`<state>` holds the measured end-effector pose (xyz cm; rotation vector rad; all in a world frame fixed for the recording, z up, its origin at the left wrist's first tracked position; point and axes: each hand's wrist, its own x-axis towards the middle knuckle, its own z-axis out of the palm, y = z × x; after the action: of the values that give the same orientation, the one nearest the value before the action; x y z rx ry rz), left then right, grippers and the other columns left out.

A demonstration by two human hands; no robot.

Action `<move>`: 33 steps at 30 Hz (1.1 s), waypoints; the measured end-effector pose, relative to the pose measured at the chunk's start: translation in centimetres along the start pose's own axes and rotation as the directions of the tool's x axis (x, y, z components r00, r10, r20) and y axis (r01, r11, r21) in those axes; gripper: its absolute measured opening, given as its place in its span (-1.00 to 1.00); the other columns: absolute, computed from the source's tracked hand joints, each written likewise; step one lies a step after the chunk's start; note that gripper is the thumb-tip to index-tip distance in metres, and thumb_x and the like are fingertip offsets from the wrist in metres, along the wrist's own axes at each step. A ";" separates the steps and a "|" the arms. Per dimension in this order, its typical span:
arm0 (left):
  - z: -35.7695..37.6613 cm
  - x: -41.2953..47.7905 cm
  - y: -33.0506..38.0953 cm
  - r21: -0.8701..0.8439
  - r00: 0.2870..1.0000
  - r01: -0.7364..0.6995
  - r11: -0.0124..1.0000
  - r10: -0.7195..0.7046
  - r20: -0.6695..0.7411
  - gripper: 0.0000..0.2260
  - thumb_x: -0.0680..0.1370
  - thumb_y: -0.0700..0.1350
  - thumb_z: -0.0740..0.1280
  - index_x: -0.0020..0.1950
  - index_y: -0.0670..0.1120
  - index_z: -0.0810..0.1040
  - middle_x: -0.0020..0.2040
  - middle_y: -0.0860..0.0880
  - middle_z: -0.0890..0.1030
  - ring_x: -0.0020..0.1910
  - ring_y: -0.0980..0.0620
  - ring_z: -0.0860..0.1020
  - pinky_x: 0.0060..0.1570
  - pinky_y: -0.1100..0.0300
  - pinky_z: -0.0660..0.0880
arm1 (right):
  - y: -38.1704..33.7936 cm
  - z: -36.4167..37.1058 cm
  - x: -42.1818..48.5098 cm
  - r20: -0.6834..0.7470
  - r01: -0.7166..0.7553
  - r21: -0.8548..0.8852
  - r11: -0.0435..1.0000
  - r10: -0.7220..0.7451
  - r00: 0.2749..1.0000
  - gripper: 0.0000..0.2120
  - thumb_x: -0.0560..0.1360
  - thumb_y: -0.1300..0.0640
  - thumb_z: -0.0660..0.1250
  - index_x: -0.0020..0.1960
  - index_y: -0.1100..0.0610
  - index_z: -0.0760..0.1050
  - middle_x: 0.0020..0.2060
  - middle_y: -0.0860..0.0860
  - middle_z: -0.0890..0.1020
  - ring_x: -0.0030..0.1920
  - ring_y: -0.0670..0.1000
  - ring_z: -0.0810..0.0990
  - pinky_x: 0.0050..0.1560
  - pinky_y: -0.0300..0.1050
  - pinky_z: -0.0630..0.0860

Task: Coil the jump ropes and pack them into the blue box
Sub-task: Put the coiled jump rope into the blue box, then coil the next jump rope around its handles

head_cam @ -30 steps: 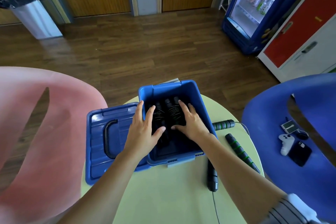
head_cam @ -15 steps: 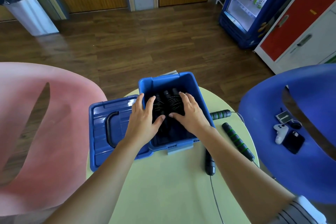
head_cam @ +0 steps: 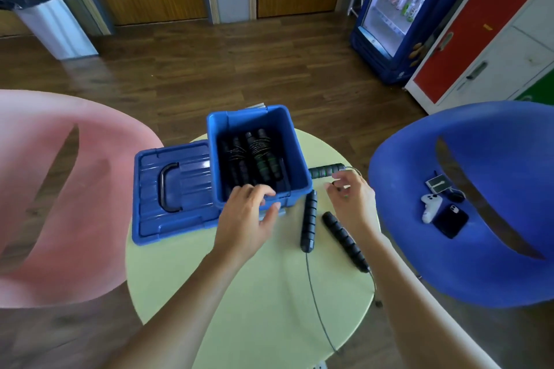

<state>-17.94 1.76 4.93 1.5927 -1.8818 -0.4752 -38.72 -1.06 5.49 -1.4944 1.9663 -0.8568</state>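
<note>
Blue box (head_cam: 295,159) vacated; hands (head_cam: 353,198) withdrawn.

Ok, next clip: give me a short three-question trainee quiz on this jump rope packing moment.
1. True or false: the blue box already holds coiled ropes.
2. How many rope handles lie loose on the table, outside the box?
A. one B. three C. five
3. Fill in: the blue lid lies on the box's ____ side, handle up.

Key:
1. True: coiled ropes sit inside.
2. B: one handle beyond the right hand, one beside the box, one nearer the person.
3. Left, by the left hand.
</note>
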 end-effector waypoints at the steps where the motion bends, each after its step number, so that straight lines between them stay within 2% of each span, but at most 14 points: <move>1: 1.0 -0.9 0.7 -0.015 0.999 0.027 1.000 -0.027 0.036 -0.71 0.49 0.11 0.22 0.04 -0.03 0.56 -0.19 0.07 0.52 -0.10 0.03 0.47 -0.17 0.12 0.48 | 1.5 -0.2 -0.3 0.027 -0.036 -0.034 0.999 0.037 0.999 -0.78 0.51 0.09 0.36 0.12 0.14 0.51 0.02 0.08 0.59 -0.06 0.06 0.55 -0.06 -0.15 0.41; 4: 4.3 -2.7 2.0 -0.026 0.976 0.153 0.988 -0.146 0.163 -0.77 0.53 0.05 0.32 0.11 -0.03 0.53 -0.16 0.11 0.46 -0.09 0.10 0.43 -0.11 0.16 0.43 | 5.5 -0.6 -1.3 0.139 -0.123 -0.147 0.981 0.143 0.980 -0.67 0.51 0.05 0.35 0.22 0.16 0.46 0.12 0.12 0.55 0.07 0.10 0.53 0.02 -0.15 0.39; 8: 8.5 -3.5 3.0 0.002 0.911 0.328 0.945 -0.317 0.263 -0.63 0.54 0.08 0.32 0.29 -0.06 0.43 -0.03 0.00 0.50 0.07 -0.03 0.48 -0.01 0.16 0.39 | 9.1 0.0 -2.2 0.257 -0.069 -0.324 0.943 0.158 0.953 -0.55 0.50 -0.04 0.34 0.31 0.14 0.37 0.21 0.12 0.50 0.24 0.15 0.46 0.15 -0.02 0.42; 12: 12.0 -3.1 2.9 0.049 0.848 0.441 0.896 -0.434 0.305 -0.50 0.55 0.09 0.31 0.41 -0.09 0.31 0.17 -0.14 0.50 0.18 -0.11 0.46 0.09 0.08 0.41 | 10.6 1.1 -2.4 0.344 0.058 -0.486 0.872 0.130 0.930 -0.58 0.52 -0.03 0.28 0.31 0.12 0.33 0.21 0.10 0.47 0.25 0.15 0.45 0.05 0.02 0.47; 15: 13.7 -2.8 2.6 0.091 0.830 0.462 0.882 -0.466 0.308 -0.44 0.55 0.07 0.32 0.46 -0.12 0.26 0.20 -0.18 0.48 0.19 -0.14 0.46 0.10 0.06 0.41 | 11.2 1.6 -2.4 0.354 0.122 -0.543 0.831 0.095 0.930 -0.61 0.54 -0.01 0.25 0.30 0.12 0.32 0.21 0.09 0.47 0.24 0.13 0.45 -0.02 -0.03 0.44; 17: 14.4 -2.7 2.4 0.107 0.823 0.471 0.876 -0.479 0.305 -0.44 0.55 0.03 0.33 0.47 -0.13 0.24 0.20 -0.20 0.47 0.18 -0.15 0.46 0.09 0.06 0.41 | 11.7 1.8 -2.2 0.337 0.111 -0.537 0.837 0.092 0.937 -0.62 0.54 0.02 0.26 0.30 0.12 0.33 0.21 0.08 0.47 0.24 0.12 0.45 -0.07 -0.06 0.42; 21: 15.1 -2.6 2.5 0.088 0.811 0.491 0.867 -0.491 0.316 -0.49 0.56 -0.04 0.32 0.46 -0.13 0.27 0.22 -0.21 0.45 0.19 -0.17 0.45 0.08 0.10 0.39 | 12.5 1.9 -2.1 0.325 0.078 -0.463 0.883 0.087 0.942 -0.64 0.54 0.06 0.27 0.30 0.14 0.37 0.20 0.09 0.49 0.22 0.13 0.47 -0.05 -0.07 0.43; 23: 15.2 -2.7 2.7 0.067 0.785 0.531 0.844 -0.521 0.335 -0.50 0.57 -0.04 0.31 0.46 -0.13 0.28 0.19 -0.21 0.47 0.13 -0.15 0.48 0.01 0.12 0.40 | 12.8 1.7 -2.2 0.332 0.059 -0.381 0.923 0.078 0.940 -0.63 0.52 0.07 0.29 0.30 0.15 0.40 0.19 0.10 0.52 0.20 0.15 0.49 -0.02 -0.06 0.45; 25: 14.9 -2.8 3.0 0.030 0.760 0.575 0.818 -0.547 0.352 -0.53 0.57 -0.04 0.31 0.44 -0.12 0.31 0.09 -0.17 0.54 -0.02 -0.09 0.50 -0.11 0.17 0.40 | 13.2 1.4 -2.4 0.324 0.020 -0.258 0.966 0.067 0.943 -0.65 0.50 0.08 0.32 0.26 0.16 0.45 0.13 0.11 0.56 0.12 0.15 0.53 -0.04 -0.07 0.45; 27: 14.0 -3.3 3.8 -0.033 0.752 0.598 0.801 -0.546 0.371 -0.59 0.57 -0.05 0.30 0.39 -0.11 0.36 -0.11 -0.07 0.57 -0.14 -0.03 0.51 -0.18 0.20 0.37 | 13.2 0.7 -2.8 0.301 -0.083 -0.123 0.989 0.117 0.946 -0.71 0.50 0.06 0.34 0.18 0.15 0.49 0.03 0.07 0.61 -0.01 0.13 0.58 -0.13 -0.11 0.45; 28: 13.5 -3.7 4.3 -0.064 0.750 0.604 0.794 -0.540 0.382 -0.62 0.56 -0.05 0.30 0.36 -0.10 0.39 -0.17 -0.04 0.56 -0.16 -0.04 0.53 -0.18 0.19 0.40 | 13.1 0.2 -3.0 0.300 -0.155 -0.046 0.987 0.161 0.940 -0.74 0.50 0.05 0.35 0.14 0.13 0.51 -0.03 0.05 0.61 -0.08 0.11 0.59 -0.18 -0.14 0.45; 30: 12.5 -4.8 5.3 -0.142 0.760 0.604 0.784 -0.513 0.399 -0.64 0.55 -0.06 0.32 0.33 -0.08 0.42 -0.17 -0.05 0.59 -0.16 -0.08 0.59 -0.10 0.10 0.53 | 12.7 -0.9 -3.3 0.326 -0.284 0.114 0.952 0.234 0.916 -0.85 0.52 0.03 0.33 -0.01 0.11 0.53 -0.19 0.03 0.59 -0.23 0.06 0.55 -0.24 -0.17 0.43; 33: 10.9 -6.3 7.1 -0.298 0.762 0.625 0.722 -0.481 0.434 -0.68 0.55 -0.11 0.34 0.29 -0.05 0.44 -0.13 -0.06 0.62 -0.21 -0.07 0.64 -0.08 0.01 0.61 | 11.4 -2.3 -3.9 0.385 -0.436 0.300 0.848 0.311 0.869 -0.73 0.55 0.00 0.28 -0.24 0.13 0.46 -0.41 -0.04 0.44 -0.37 -0.03 0.40 -0.32 -0.19 0.35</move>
<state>-29.87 8.06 -0.11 1.8289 -1.3120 -1.4024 -46.68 5.32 -1.36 -0.9086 1.6529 -0.7100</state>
